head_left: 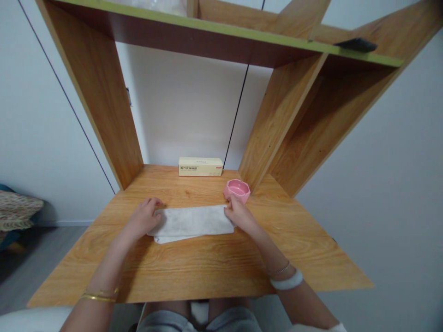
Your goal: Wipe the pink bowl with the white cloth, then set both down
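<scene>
A folded white cloth (194,222) lies flat on the wooden desk (207,267). My left hand (143,216) rests on the cloth's left end with the fingers curled over its far corner. My right hand (238,214) pinches the cloth's right end at its far corner. Both hands lie on the desk, one at each end of the cloth.
A small pink bowl (236,190) stands just behind my right hand. A long cream box (200,166) lies against the back wall. Wooden side panels (104,106) rise left and right, with a shelf (221,34) overhead holding a dark object (356,44).
</scene>
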Motion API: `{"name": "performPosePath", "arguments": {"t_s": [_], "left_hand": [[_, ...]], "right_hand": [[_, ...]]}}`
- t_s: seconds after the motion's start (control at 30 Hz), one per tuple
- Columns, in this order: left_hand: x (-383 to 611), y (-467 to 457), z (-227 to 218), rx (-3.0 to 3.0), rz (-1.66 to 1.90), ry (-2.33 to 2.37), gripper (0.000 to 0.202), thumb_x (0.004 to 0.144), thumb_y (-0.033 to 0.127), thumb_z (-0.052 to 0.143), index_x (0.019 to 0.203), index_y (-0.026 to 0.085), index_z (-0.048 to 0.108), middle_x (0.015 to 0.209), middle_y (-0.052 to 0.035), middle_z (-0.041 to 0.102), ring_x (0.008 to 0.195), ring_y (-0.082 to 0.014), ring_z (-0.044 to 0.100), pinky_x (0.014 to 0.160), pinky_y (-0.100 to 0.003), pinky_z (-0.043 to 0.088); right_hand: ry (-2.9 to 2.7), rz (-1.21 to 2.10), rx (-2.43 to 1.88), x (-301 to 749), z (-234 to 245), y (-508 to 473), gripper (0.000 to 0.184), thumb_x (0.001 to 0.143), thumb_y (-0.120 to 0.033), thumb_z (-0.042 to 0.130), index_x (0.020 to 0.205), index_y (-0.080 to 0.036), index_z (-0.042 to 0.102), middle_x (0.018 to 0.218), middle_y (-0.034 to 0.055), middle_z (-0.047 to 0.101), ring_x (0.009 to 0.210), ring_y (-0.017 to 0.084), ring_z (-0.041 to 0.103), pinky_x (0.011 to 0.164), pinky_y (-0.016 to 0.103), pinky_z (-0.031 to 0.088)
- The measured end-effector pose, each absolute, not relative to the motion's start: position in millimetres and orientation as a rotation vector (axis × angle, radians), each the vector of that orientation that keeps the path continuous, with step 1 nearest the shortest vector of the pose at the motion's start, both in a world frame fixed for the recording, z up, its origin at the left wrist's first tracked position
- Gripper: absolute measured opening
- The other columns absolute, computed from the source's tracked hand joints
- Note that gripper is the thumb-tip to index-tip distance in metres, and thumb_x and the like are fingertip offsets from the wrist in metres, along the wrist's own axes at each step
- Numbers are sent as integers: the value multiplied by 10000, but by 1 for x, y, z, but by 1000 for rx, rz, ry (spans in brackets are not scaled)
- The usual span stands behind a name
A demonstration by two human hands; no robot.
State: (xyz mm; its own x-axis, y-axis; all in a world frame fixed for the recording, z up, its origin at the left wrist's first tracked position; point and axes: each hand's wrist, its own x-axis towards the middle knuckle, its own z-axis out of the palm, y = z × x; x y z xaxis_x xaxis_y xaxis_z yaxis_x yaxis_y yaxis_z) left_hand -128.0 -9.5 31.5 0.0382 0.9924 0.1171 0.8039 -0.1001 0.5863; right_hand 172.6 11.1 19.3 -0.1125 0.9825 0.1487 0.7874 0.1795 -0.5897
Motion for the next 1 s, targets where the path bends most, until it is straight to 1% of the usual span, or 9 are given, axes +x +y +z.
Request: {"name": "performPosePath", "arguments": {"t_s": [0.1,0.17,0.23,0.3,0.47,0.6,0.7,0.87,1.0], "left_hand": [[-136,-26,22,2089,624,1711,276,637,269,458,886,185,541,937,-58,560,931,-212,505,857,-342,365],[-142,-38,17,2131,527,1630,310,630,243,466,926,209,551,968,-38,566,936,-203,504,855,-337,370],[-145,-46,14,2156,490,1624,338,610,196,463,934,214,560,982,-35,568,946,-201,501,856,-334,370],[-146,-48,12,2159,500,1636,339,607,167,444,920,203,568,970,-40,574,935,-196,508,852,-329,374],[-144,-38,20,2086,515,1599,240,685,233,417,841,180,591,896,-49,607,845,-184,553,797,-304,414],[-144,-35,32,2092,554,1681,278,730,325,415,854,161,603,900,-72,618,851,-206,559,799,-318,411],[-141,-42,34,2207,640,1714,289,754,344,404,872,170,602,917,-74,615,882,-215,543,822,-337,389],[-127,-66,27,2287,411,1782,249,744,276,423,875,206,623,950,-64,617,919,-235,517,801,-375,365],[-116,-83,29,2237,333,1871,283,763,305,414,918,220,635,1039,-65,605,982,-252,487,842,-421,321]], "right_hand": [[-2171,522,-1452,176,25,-8,218,717,-214,520,932,-179,520,876,35,527,821,153,496,728,270,383],[-2353,521,-1367,181,28,-21,232,686,-243,577,908,-186,541,899,42,524,867,170,480,758,284,376],[-2501,467,-1369,184,30,-27,275,636,-223,623,900,-182,556,930,54,521,913,191,461,799,304,360],[-2593,417,-1407,185,30,-26,250,628,-173,615,875,-173,574,931,60,524,926,198,459,816,309,351],[-2581,411,-1415,181,44,-6,105,718,-146,536,786,-150,615,884,74,556,896,181,489,785,273,360],[-2499,301,-1401,179,66,7,137,756,-146,497,793,-144,629,862,79,573,874,180,495,787,279,352],[-2453,232,-1394,182,72,7,164,760,-132,476,819,-159,626,893,73,576,895,181,484,802,293,343],[-2545,289,-1474,194,49,-6,174,689,-98,516,789,-171,639,887,68,578,925,192,478,832,306,334],[-2509,442,-1543,199,32,-14,273,655,-25,445,784,-171,636,872,60,596,874,162,513,795,263,356]]}}
